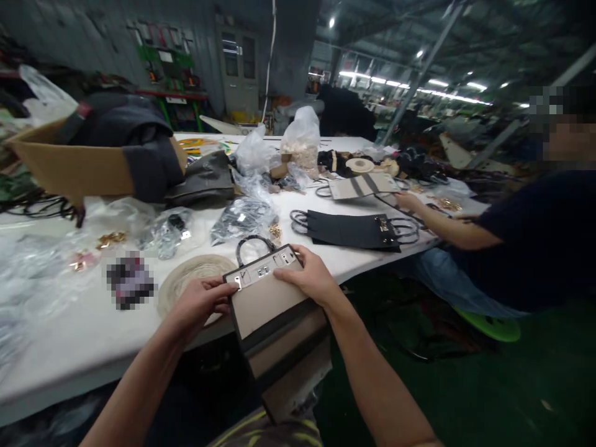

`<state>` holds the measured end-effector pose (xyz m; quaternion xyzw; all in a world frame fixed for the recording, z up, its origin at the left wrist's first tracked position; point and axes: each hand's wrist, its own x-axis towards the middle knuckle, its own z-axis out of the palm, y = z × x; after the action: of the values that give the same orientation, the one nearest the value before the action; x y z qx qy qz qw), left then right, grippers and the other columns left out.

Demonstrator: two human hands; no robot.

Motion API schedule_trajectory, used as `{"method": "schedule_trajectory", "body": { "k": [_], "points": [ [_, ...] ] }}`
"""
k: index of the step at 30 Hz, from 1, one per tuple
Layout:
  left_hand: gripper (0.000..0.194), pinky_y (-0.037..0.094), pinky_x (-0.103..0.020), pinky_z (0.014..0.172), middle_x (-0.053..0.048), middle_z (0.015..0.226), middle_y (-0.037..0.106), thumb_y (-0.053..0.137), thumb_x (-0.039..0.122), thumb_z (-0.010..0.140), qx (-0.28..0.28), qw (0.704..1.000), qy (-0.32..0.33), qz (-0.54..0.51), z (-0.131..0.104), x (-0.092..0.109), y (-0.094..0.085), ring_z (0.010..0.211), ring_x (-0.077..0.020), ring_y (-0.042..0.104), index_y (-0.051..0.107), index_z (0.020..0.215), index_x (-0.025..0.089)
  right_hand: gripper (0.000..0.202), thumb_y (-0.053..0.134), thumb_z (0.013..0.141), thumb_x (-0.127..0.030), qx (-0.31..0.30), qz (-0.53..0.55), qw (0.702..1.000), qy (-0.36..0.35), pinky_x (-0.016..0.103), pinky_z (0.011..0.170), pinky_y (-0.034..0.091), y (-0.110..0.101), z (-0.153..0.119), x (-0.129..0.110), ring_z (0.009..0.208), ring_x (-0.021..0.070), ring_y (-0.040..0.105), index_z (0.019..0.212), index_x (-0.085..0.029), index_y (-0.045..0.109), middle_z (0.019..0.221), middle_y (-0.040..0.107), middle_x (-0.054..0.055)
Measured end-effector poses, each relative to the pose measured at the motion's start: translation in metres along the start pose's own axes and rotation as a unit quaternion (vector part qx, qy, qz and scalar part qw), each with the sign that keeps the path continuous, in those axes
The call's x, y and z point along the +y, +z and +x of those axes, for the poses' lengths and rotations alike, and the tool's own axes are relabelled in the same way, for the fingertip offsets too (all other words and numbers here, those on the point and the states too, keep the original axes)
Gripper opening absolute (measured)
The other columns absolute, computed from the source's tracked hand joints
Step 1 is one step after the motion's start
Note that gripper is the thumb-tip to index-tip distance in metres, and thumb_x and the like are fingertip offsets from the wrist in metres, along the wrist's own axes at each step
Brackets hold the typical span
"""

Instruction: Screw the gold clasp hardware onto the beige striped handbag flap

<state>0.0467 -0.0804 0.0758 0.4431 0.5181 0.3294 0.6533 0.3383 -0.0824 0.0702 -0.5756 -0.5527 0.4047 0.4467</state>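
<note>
A handbag panel point(265, 304) with beige backing, dark edges and a dark loop handle point(252, 244) is held at the table's front edge. Its lower part hangs down over my lap. My left hand point(200, 298) is closed at the panel's upper left corner, fingertips by a small silver metal plate point(238, 283). Gripping the upper right edge, my right hand point(311, 273) has its thumb on the backing and its fingers partly hidden behind. More silver metal fittings point(263, 271) sit along the pale top strip between the hands.
A round coil point(186, 276) lies left of the panel. Beyond are plastic bags point(244, 218), gold fittings point(274, 231) and a black bag panel point(347, 230). At right a co-worker's hand point(407, 202) holds another beige panel point(358, 186). A cardboard box point(88, 167) stands back left.
</note>
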Motion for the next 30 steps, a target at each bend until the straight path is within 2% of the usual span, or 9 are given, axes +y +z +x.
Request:
{"method": "schedule_trajectory", "body": {
  "k": [3,5,10,14,17,21,26,28,30],
  "points": [
    [0.049,0.06,-0.03,0.062,-0.01,0.079,0.077,0.102,0.054,0.063,0.069,0.997,-0.007,-0.021,-0.016,-0.023,-0.039,0.069,-0.0214,0.074,0.078,0.077,0.013,0.066,0.099,0.079,-0.047,-0.024,0.02,0.999,-0.019,0.048,0.109,0.065,0.056,0.003,0.006,0.114,0.0298,0.081,0.136,-0.024,0.076,0.127,0.085,0.008],
    [0.05,0.064,-0.034,0.064,-0.012,0.081,0.08,0.102,0.055,0.064,0.086,0.996,-0.002,-0.013,-0.026,-0.027,-0.062,0.071,-0.0243,0.076,0.08,0.08,0.013,0.063,0.098,0.079,-0.049,-0.033,0.014,0.999,-0.025,0.047,0.107,0.066,0.084,0.009,0.006,0.113,0.0296,0.081,0.133,-0.024,0.077,0.124,0.085,0.008],
    [0.047,0.065,-0.033,0.063,-0.013,0.085,0.083,0.1,0.052,0.066,0.131,0.99,0.045,0.004,-0.042,-0.012,-0.109,0.074,-0.0254,0.077,0.086,0.086,0.012,0.057,0.094,0.083,-0.051,-0.085,0.001,0.996,-0.036,0.045,0.108,0.063,0.129,0.03,-0.008,0.114,0.0284,0.079,0.129,-0.023,0.076,0.126,0.085,0.007],
    [0.041,0.068,-0.033,0.066,-0.011,0.082,0.082,0.098,0.048,0.063,0.148,0.987,0.056,0.012,-0.032,-0.015,-0.127,0.077,-0.025,0.076,0.087,0.081,0.012,0.056,0.091,0.083,-0.047,-0.078,-0.057,0.995,-0.014,0.043,0.107,0.061,0.156,0.04,-0.009,0.113,0.0282,0.079,0.129,-0.021,0.073,0.126,0.084,0.008],
    [0.039,0.064,-0.031,0.059,-0.01,0.073,0.076,0.096,0.046,0.061,0.141,0.989,0.035,0.011,-0.016,-0.029,-0.129,0.068,-0.0229,0.071,0.085,0.074,0.011,0.057,0.092,0.079,-0.045,-0.043,-0.127,0.991,0.005,0.044,0.106,0.061,0.161,0.037,-0.001,0.113,0.0298,0.078,0.127,-0.02,0.071,0.123,0.083,0.009],
    [0.04,0.059,-0.029,0.058,-0.007,0.069,0.073,0.089,0.052,0.071,0.111,0.992,0.054,0.04,-0.008,-0.042,-0.119,0.064,-0.0223,0.069,0.084,0.073,0.012,0.06,0.09,0.084,-0.051,-0.014,-0.141,0.989,-0.033,0.044,0.106,0.061,0.146,0.023,0.003,0.114,0.0301,0.078,0.131,-0.023,0.066,0.124,0.082,0.009],
    [0.045,0.036,-0.02,0.054,-0.002,0.063,0.069,0.077,0.053,0.09,0.16,0.963,0.145,0.164,-0.04,-0.052,-0.09,0.064,-0.0163,0.062,0.077,0.065,0.016,0.058,0.087,0.091,-0.052,-0.05,-0.143,0.988,-0.011,0.049,0.112,0.061,0.119,-0.012,0.004,0.119,0.0325,0.077,0.138,-0.027,0.066,0.125,0.082,0.008],
    [0.044,0.041,-0.022,0.057,-0.004,0.072,0.078,0.076,0.055,0.093,0.165,0.966,0.137,0.142,-0.053,-0.059,-0.08,0.07,-0.0206,0.069,0.084,0.075,0.015,0.058,0.084,0.096,-0.051,-0.087,-0.071,0.994,0.003,0.051,0.117,0.061,0.111,-0.025,0.007,0.127,0.0325,0.077,0.146,-0.03,0.064,0.136,0.081,0.008],
    [0.041,0.049,-0.025,0.063,-0.008,0.092,0.088,0.079,0.055,0.092,0.162,0.974,0.122,0.103,-0.061,-0.06,-0.073,0.082,-0.028,0.077,0.092,0.096,0.016,0.06,0.08,0.099,-0.05,-0.119,0.016,0.992,0.025,0.052,0.117,0.063,0.105,-0.032,0.007,0.132,0.0326,0.077,0.154,-0.033,0.061,0.146,0.079,0.007]
  ]
}}
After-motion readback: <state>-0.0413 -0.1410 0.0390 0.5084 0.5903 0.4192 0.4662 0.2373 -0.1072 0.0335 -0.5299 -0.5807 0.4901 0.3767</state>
